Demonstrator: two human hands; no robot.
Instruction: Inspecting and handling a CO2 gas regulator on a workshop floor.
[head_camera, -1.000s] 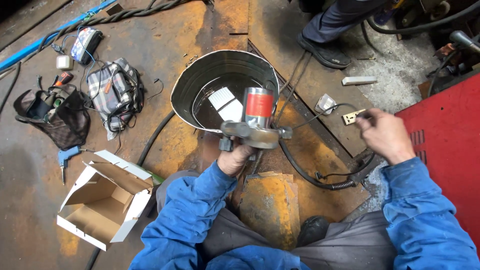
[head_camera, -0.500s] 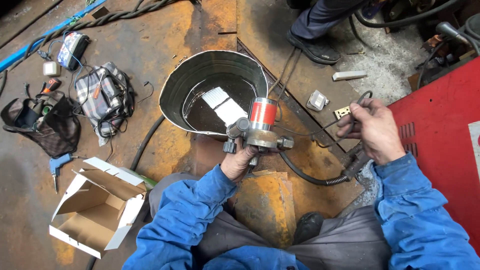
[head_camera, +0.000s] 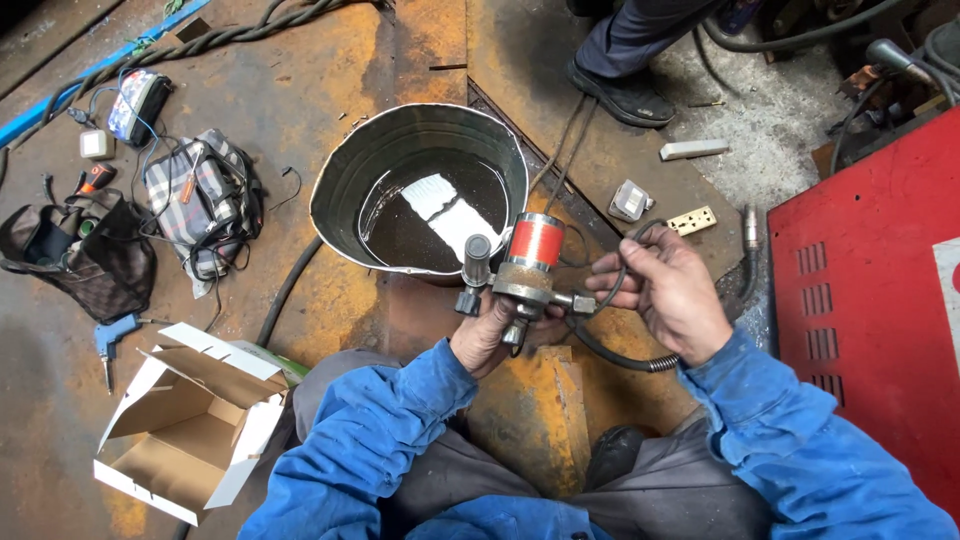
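Centre of the frame: the left hand is wrapped around the underside of a small pump, and its fingers are mostly hidden behind the metal body, so only knuckles and thumb show. The pump's lower fitting pokes out between those fingers, hard to read in detail. The right hand, just right of centre, is closed on the pump's side fitting, fingers curled, with a thin dark cable looped over them. Whether the fingertips pinch the fitting or the cable is hard to say.

The pump itself has a red cylindrical cap on top, a rusty grey cast body below, and a dark upright stub on its left side. It sits in front of the lower rim of a metal bucket holding dark liquid. A black hose with a spring-wrapped end curves under the right wrist.

At lower left lies an open cardboard box, partly cut off by the blue sleeve. A red cabinet fills the right edge, cropped. Another person's shoe shows at the top.
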